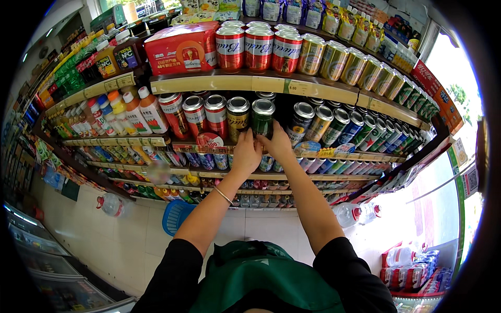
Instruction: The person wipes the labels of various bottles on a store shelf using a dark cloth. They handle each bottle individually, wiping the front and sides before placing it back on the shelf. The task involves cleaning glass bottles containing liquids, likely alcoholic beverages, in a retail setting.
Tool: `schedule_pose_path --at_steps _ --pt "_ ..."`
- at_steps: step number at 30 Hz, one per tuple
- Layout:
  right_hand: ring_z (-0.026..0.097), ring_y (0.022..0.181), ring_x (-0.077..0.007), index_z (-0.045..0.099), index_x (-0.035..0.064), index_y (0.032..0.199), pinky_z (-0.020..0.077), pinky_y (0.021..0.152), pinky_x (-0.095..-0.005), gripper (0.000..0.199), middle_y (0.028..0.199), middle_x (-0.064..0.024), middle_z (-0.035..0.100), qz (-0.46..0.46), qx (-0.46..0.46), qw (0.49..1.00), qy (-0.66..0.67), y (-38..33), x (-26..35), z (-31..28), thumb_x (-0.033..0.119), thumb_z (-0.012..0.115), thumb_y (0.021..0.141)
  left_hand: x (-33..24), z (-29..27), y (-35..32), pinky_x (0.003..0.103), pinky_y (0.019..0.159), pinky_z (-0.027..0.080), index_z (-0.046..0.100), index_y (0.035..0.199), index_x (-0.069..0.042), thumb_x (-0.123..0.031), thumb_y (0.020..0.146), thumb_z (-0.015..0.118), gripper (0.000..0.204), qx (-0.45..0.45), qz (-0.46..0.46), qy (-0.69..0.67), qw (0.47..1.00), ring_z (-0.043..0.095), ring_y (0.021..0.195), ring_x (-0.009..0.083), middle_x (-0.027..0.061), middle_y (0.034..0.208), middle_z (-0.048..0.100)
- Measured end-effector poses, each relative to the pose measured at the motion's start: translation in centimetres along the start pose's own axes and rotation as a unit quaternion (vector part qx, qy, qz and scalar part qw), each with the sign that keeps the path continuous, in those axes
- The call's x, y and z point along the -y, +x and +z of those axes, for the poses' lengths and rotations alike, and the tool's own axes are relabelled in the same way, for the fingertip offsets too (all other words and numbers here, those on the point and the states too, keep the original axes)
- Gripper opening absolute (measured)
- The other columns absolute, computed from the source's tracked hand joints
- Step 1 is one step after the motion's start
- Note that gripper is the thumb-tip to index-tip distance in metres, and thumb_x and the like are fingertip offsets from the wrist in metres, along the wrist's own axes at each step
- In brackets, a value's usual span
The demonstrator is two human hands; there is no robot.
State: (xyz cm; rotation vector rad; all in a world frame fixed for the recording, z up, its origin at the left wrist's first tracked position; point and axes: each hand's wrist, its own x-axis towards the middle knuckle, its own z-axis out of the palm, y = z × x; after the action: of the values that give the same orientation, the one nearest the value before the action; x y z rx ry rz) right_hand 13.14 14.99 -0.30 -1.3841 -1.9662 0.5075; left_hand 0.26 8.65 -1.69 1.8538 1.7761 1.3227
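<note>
Both my hands reach up to the second shelf, around a dark green drink can (262,118) standing upright in the front row. My right hand (277,144) has its fingers round the can's right side and its thumb at the lower front. My left hand (247,153) is closed at the can's lower left, fingertips pressed together against it, partly hidden. Just left of the green can is a gold can (238,118), close to my left fingertips. Another can (266,96) shows behind the green one. A dark gap separates it from a dark blue and silver can (301,121) on the right.
Overhead, the top shelf (245,83) carries red-and-white cans (230,50), gold cans and a red carton (181,49). Juice bottles (151,110) line the left. A blue basket (177,215) and large water bottles (348,214) stand on the floor.
</note>
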Motion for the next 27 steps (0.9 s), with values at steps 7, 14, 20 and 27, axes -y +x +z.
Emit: schedule_pose_path --at_steps 7,14,20,27 --pt "0.039 0.139 -0.0290 0.036 -0.0020 0.148 0.0288 0.113 -0.0341 0.062 0.150 -0.0195 0.042 0.194 -0.005 0.801 0.567 2.8 -1.5 -1.0 0.036 0.049 0.100 0.3 0.3 0.5 0.046 0.090 0.051 0.042 0.135 0.015 -0.016 0.087 0.059 0.060 0.006 -0.010 0.060 0.998 0.059 0.106 0.0450 0.0315 0.119 0.056" --pt "0.053 0.118 -0.0233 0.045 -0.0059 0.141 0.0399 0.104 -0.0332 0.081 0.136 -0.0151 0.054 0.188 -0.069 0.846 0.493 5.8 -4.7 4.3 0.061 0.049 0.096 -0.9 0.9 0.8 0.046 0.083 0.053 0.037 0.140 0.014 -0.020 0.087 0.061 0.068 0.027 -0.025 0.076 0.996 0.064 0.095 0.0398 0.0269 0.113 0.061" --pt "0.054 0.116 -0.0233 0.049 -0.0056 0.139 0.0409 0.102 -0.0337 0.079 0.133 -0.0138 0.056 0.203 -0.054 0.831 0.516 5.8 -4.2 4.7 0.061 0.048 0.096 -0.1 1.7 0.4 0.043 0.081 0.054 0.033 0.143 0.012 -0.019 0.088 0.061 0.070 0.015 -0.034 0.066 0.997 0.065 0.094 0.0353 0.0248 0.121 0.057" --pt "0.037 0.138 -0.0218 0.035 0.0013 0.151 0.0285 0.113 -0.0305 0.066 0.152 -0.0113 0.040 0.155 -0.100 0.866 0.465 1.8 -1.5 3.5 0.049 0.038 0.105 0.2 0.3 -0.9 0.042 0.084 0.053 0.037 0.140 0.012 -0.017 0.090 0.061 0.063 0.000 -0.022 0.039 0.999 0.065 0.099 0.0341 0.0247 0.124 0.056"
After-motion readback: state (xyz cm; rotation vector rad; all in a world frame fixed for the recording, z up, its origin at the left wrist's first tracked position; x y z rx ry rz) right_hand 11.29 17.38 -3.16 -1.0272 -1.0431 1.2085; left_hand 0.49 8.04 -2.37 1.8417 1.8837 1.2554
